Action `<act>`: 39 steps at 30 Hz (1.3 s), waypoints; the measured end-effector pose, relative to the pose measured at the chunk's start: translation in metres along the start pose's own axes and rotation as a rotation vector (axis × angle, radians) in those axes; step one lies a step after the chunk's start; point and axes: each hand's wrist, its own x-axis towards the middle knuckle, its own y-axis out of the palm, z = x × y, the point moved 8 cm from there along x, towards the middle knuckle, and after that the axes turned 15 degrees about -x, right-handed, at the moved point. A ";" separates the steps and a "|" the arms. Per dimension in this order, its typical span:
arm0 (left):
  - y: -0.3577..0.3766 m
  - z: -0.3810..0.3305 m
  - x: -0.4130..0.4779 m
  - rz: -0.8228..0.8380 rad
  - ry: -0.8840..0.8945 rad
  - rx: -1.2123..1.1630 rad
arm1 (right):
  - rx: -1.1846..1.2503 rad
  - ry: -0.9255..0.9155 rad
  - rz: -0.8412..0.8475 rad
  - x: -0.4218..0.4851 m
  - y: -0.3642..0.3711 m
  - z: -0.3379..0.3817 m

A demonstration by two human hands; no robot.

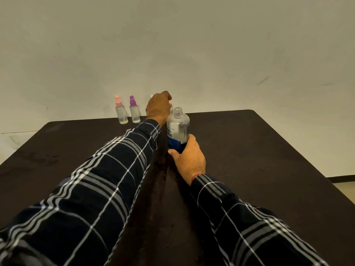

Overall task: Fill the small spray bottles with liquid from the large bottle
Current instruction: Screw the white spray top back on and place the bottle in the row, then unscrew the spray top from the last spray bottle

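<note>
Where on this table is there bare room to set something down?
Bare table right of the large bottle, and near left, in front of the pink-capped bottle and purple-capped bottle. Crowded at the far edge, around the left hand.

You have the large bottle [177,129] upright at the frame's centre, cap off, clear with a blue label low down. Up and left of it, your pink-topped spray bottle [121,114] and purple-topped spray bottle [134,113] stand side by side, tops on.
</note>
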 end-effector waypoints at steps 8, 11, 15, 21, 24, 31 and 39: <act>-0.017 0.003 -0.027 0.025 0.013 -0.066 | -0.004 0.010 0.017 0.001 0.000 0.003; -0.040 0.011 -0.045 0.031 -0.005 -0.088 | -0.001 0.013 0.032 -0.001 -0.003 0.004; -0.076 0.023 -0.085 0.036 -0.056 -0.185 | -0.008 0.019 0.069 -0.011 -0.007 0.004; -0.120 0.019 -0.168 0.035 -0.049 -0.253 | -0.057 0.016 0.141 -0.050 -0.017 0.000; -0.130 0.007 -0.211 0.085 -0.006 -0.280 | -0.078 0.001 0.166 -0.075 -0.024 -0.004; -0.135 -0.015 -0.283 0.131 0.032 -0.292 | -0.101 -0.055 0.198 -0.116 -0.034 -0.012; -0.133 -0.011 -0.285 0.110 -0.151 -0.236 | -0.106 -0.149 0.258 -0.123 -0.029 -0.017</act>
